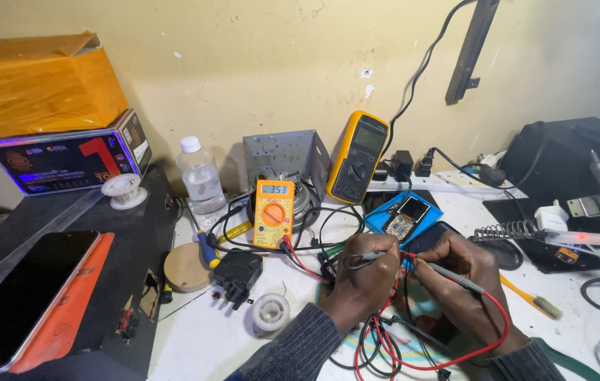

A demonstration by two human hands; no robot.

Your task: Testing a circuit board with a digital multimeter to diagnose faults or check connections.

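You've got both hands down near the front edge of the white bench, each pinched around a thin multimeter probe: left hand [363, 282] closed on the black-leaded probe [365, 259], right hand [466, 279] closed on the red-leaded probe [455, 276]. The tips meet over the small dark phone board [432, 238], mostly hidden behind your fingers. I'd guess these probes weigh next to nothing and are stiff but skiddy at the point, so hold them low on the plastic barrel like a pen. The springy red and black leads [384, 346] will tug. The small orange multimeter [274, 212] stands mid-bench, behind.
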